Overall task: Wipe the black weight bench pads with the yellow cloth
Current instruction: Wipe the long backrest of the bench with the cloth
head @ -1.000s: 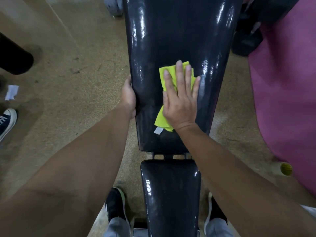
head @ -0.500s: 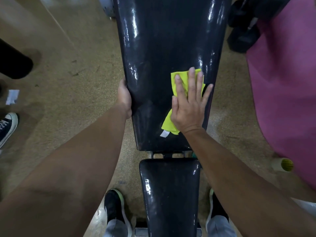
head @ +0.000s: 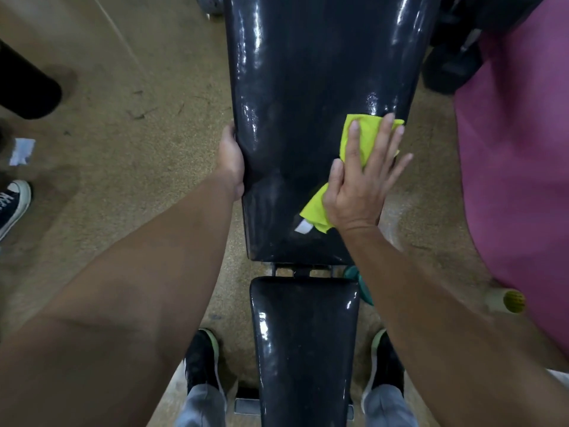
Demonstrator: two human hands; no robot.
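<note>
The long black back pad (head: pixel 308 103) of the weight bench runs up the middle, shiny with reflections. Below it, across a small gap, lies the shorter black seat pad (head: pixel 304 343). My right hand (head: pixel 360 186) lies flat with spread fingers on the yellow cloth (head: pixel 363 134), pressing it against the back pad near its right edge. A white tag sticks out of the cloth's lower corner. My left hand (head: pixel 231 161) grips the back pad's left edge, fingers wrapped underneath and hidden.
A pink mat (head: pixel 517 167) covers the floor on the right, with a rolled end (head: pixel 511 301) near my right forearm. Dark equipment (head: pixel 452 63) sits at top right. My feet straddle the seat pad. Another person's shoe (head: pixel 12 204) and a paper scrap (head: pixel 21 151) lie left.
My right hand has slid the yellow cloth across the back pad from its middle to its right edge. My left hand stays on the left edge.
</note>
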